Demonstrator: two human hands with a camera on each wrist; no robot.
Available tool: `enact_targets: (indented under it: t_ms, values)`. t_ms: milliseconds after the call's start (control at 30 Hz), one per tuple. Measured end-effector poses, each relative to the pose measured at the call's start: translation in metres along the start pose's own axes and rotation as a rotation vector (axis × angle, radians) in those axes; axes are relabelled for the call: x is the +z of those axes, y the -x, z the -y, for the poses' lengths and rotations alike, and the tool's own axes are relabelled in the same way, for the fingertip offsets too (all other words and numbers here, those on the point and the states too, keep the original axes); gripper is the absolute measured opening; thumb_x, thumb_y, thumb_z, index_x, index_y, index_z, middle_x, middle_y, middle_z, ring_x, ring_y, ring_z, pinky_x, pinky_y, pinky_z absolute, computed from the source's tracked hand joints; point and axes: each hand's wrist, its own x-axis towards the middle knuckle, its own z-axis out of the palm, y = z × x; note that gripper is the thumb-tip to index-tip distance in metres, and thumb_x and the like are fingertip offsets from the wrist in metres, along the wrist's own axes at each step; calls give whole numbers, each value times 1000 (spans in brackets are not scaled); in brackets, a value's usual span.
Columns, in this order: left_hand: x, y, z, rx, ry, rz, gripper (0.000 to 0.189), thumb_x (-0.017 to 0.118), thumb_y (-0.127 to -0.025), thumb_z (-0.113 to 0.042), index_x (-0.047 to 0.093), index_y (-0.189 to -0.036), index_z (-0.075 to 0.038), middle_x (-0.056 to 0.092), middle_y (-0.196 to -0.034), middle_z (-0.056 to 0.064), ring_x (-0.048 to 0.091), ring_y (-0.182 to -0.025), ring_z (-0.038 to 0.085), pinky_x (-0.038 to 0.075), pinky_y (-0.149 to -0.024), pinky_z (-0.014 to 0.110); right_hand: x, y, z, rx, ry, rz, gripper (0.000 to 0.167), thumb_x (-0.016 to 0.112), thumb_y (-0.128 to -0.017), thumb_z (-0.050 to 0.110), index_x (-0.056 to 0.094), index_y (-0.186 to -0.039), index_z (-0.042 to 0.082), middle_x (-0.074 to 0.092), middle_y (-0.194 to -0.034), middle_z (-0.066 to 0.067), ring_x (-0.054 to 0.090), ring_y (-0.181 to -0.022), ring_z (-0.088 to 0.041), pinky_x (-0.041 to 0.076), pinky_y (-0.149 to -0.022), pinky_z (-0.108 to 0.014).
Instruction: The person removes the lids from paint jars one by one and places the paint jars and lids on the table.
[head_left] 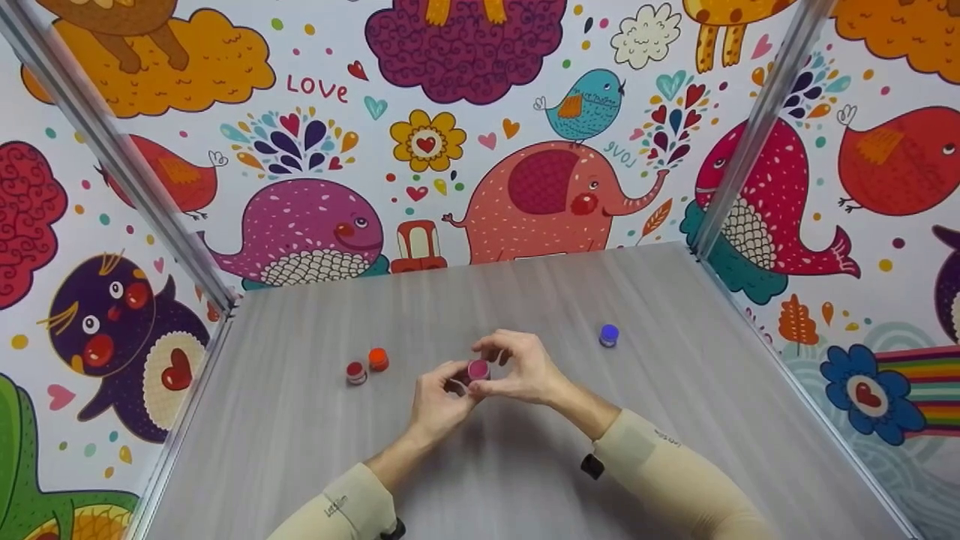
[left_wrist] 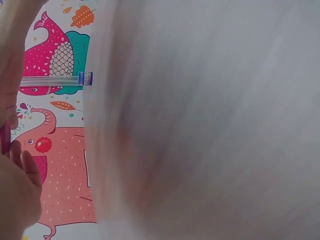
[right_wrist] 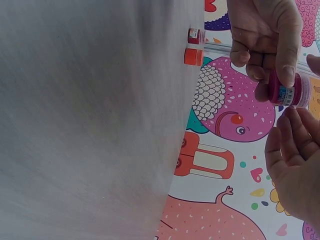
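Note:
My left hand [head_left: 441, 401] grips a small magenta jar [head_left: 478, 369] with its thumb and fingers, near the middle of the table. In the right wrist view the jar [right_wrist: 290, 91] lies tilted on its side, with a label on its wall and a clear end facing away from the left palm [right_wrist: 267, 25]. My right hand [head_left: 525, 367] is spread around that clear end, its fingers bent loosely and a gap showing between them and the jar. Its fingertips are right at the jar's edge in the right wrist view. In the left wrist view the jar [left_wrist: 5, 137] shows only partly.
On the grey table [head_left: 300, 450], a dark red jar [head_left: 356, 373] and an orange jar [head_left: 378, 359] stand side by side to the left. A blue jar [head_left: 609, 335] stands to the right. Printed panels [head_left: 435, 60] and metal posts [head_left: 731, 165] enclose the table.

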Motion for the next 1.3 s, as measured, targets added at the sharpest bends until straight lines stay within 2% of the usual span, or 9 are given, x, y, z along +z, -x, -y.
enact_targets:
  t_ms: [167,300,533,733,833,1167,1300]
  values:
    - [0,0,1,5,14,-7,23,94,-91,-10,86,-111,-18,84,-99,3,72,-85,6,66,-76,30,0,1,2,27,14,-15,42,101,-84,34,82,-114,11,80,-99,-7,73,-88,-24,65,-79,-38]
    - [1,1,2,11,29,-9,24,94,-91,-10,86,-112,-17,84,-99,4,72,-85,5,67,-75,31,1,1,2,26,23,-19,36,101,-86,32,83,-109,11,80,-97,-6,72,-86,-20,63,-79,-32]
    - [1,1,3,-20,15,-16,26,94,-89,-8,87,-112,-17,85,-102,3,73,-87,5,68,-75,37,2,-1,1,13,29,-37,30,101,-84,28,84,-103,12,78,-90,-8,69,-82,-15,60,-76,-28]
    - [1,1,3,-21,11,-9,26,94,-89,-8,86,-112,-18,84,-103,2,74,-87,6,69,-76,42,1,-1,2,20,28,-10,27,100,-86,27,86,-104,12,78,-91,-9,71,-83,-20,58,-78,-25]
    - [1,1,3,-21,14,-11,25,94,-89,-8,86,-111,-18,84,-102,3,73,-87,7,69,-76,41,1,-2,2,-1,25,-4,25,98,-88,26,86,-105,13,78,-91,-8,71,-84,-21,60,-77,-30]
    - [1,1,6,5,25,-12,28,93,-88,-4,86,-112,-17,85,-99,3,74,-87,6,69,-74,43,1,-3,0,-27,4,25,22,94,-88,19,87,-109,13,79,-94,-5,72,-87,-16,62,-78,-31]
    - [1,1,7,20,25,-19,29,93,-87,-3,87,-112,-15,85,-98,4,75,-86,7,69,-72,44,2,-3,0,-52,3,32,23,93,-87,16,88,-109,13,79,-96,-4,70,-89,-10,60,-77,-27]
